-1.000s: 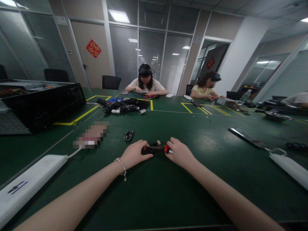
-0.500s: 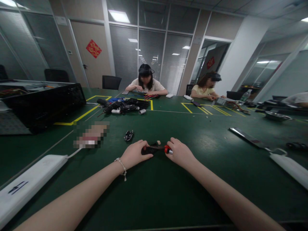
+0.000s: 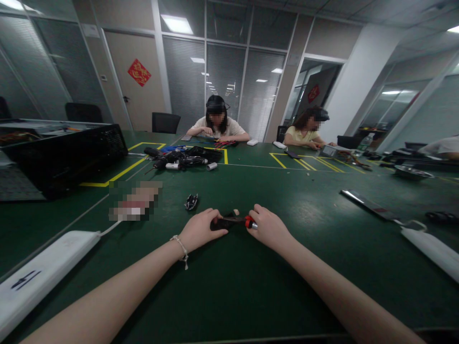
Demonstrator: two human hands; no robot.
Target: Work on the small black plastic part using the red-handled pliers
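Low over the green table, my left hand (image 3: 202,226) pinches a small flat black part (image 3: 223,222) between thumb and fingers. My right hand (image 3: 269,224) is closed around a red-handled tool (image 3: 249,221) with a silvery end. Its thin dark shaft points left and meets the black part; the exact kind of tool cannot be made out. Just beyond the tip lies a small pale scrap (image 3: 235,212). A small black-and-silver component (image 3: 191,201) rests on the table, past my left hand and to its left.
A black computer case (image 3: 68,160) stands at left. White power strips (image 3: 46,277) lie on both sides, with a phone-like slab (image 3: 369,204) at right. Black cables and parts (image 3: 186,157) are heaped farther back. Two people (image 3: 217,119) sit across the table, their hands at other items.
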